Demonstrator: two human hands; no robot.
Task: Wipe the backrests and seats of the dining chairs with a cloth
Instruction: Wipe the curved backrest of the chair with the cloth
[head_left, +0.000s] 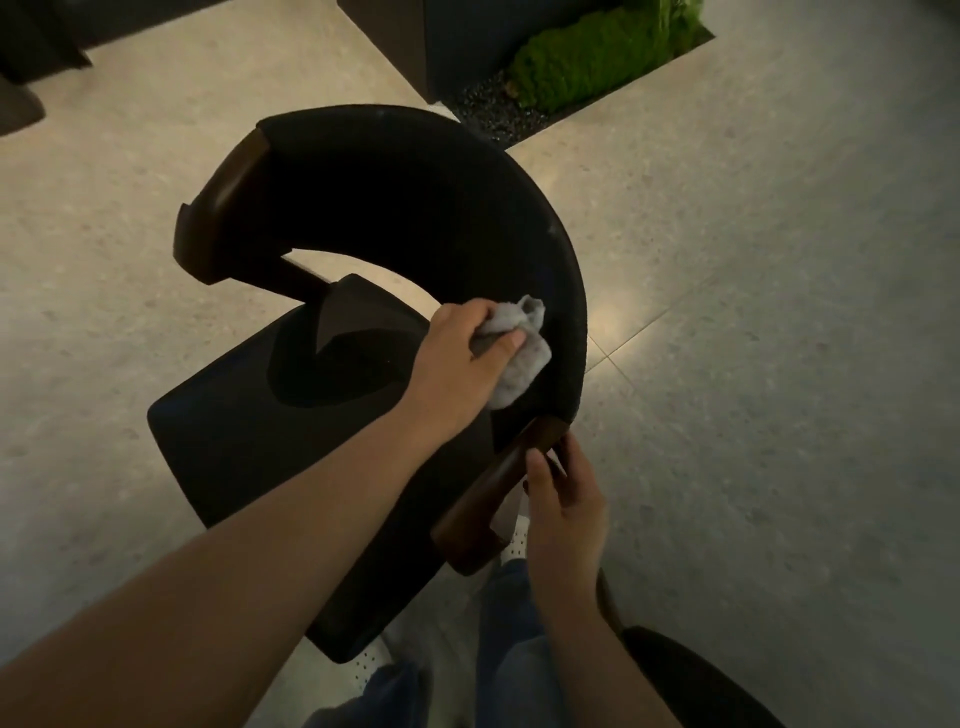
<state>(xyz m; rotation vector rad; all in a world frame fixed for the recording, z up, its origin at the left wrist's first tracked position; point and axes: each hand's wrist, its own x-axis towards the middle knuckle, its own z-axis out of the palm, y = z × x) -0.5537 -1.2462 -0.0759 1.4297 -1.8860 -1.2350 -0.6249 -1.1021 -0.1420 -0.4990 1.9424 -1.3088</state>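
A dark dining chair stands below me, with a curved black backrest (426, 208) and a black seat (249, 431). My left hand (457, 364) is shut on a crumpled grey cloth (519, 353) and presses it against the inner face of the backrest near its right end. The brown wooden arm end (478, 514) of the chair sticks out toward me. My right hand (566, 499) grips this wooden arm from the right side, thumb on top. The other wooden arm end (228, 192) shows at the upper left.
Pale speckled floor tiles (779, 312) surround the chair. A recessed planter with green moss (587, 57) and dark pebbles lies behind the chair, beside a dark block (457, 36). Another dark chair back (691, 675) shows at the lower right. My jeans and white shoes are below.
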